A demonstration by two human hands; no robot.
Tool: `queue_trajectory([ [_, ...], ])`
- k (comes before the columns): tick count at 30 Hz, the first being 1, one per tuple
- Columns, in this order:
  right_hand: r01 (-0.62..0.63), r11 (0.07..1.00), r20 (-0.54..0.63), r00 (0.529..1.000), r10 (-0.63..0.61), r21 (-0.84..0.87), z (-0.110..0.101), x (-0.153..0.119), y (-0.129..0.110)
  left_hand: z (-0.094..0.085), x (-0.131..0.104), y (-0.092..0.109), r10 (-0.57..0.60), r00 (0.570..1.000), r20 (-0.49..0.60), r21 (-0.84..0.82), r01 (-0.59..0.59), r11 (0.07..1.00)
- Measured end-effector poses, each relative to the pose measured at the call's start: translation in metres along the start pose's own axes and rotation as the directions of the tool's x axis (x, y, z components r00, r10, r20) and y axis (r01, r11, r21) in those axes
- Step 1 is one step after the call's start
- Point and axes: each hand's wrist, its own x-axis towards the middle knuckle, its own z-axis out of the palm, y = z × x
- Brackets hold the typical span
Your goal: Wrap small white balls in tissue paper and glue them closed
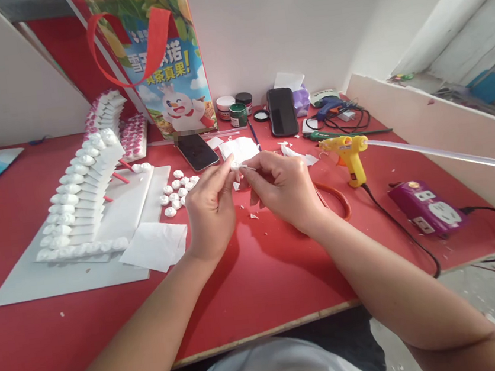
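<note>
Above the middle of the red table, my left hand (209, 207) and my right hand (287, 190) meet at the fingertips. Pinched between them is a small white paper roll (236, 166), partly covered by the fingers. The right thumb and forefinger grip a thin end of it that points to the right. Just left of my left hand lies a cluster of small white paper rosettes (176, 195), some hidden behind the hand. Behind the fingertips is a stack of white paper squares (239, 146), with torn scraps (297, 155) to its right.
At left, a curved white model (92, 197) edged with rosettes stands on white foam boards (84, 281). On the right are a yellow glue gun (349, 156), its cord and a purple power socket (429, 209). Phones (283, 113), paint jars (238, 115) and a gift bag (171, 69) line the back.
</note>
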Motion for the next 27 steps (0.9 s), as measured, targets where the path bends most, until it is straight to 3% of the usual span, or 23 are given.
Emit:
queue_trajectory([
  [13, 0.05, 0.998, 0.201, 0.978, -0.059, 0.045, -0.015, 0.01, 0.012, -0.008, 0.009, -0.005, -0.195, 0.975, 0.109, -0.193, 0.213, 0.958],
  [22, 0.07, 0.997, 0.245, 0.968, -0.058, -0.042, -0.016, 0.01, 0.009, -0.012, 0.009, -0.008, -0.171, 0.97, 0.174, -0.145, 0.197, 0.97],
  [27, 0.018, 0.998, 0.184, 0.983, -0.005, -0.068, -0.012, 0.011, 0.011, -0.011, 0.008, -0.009, -0.154, 0.97, 0.188, -0.122, 0.178, 0.976],
])
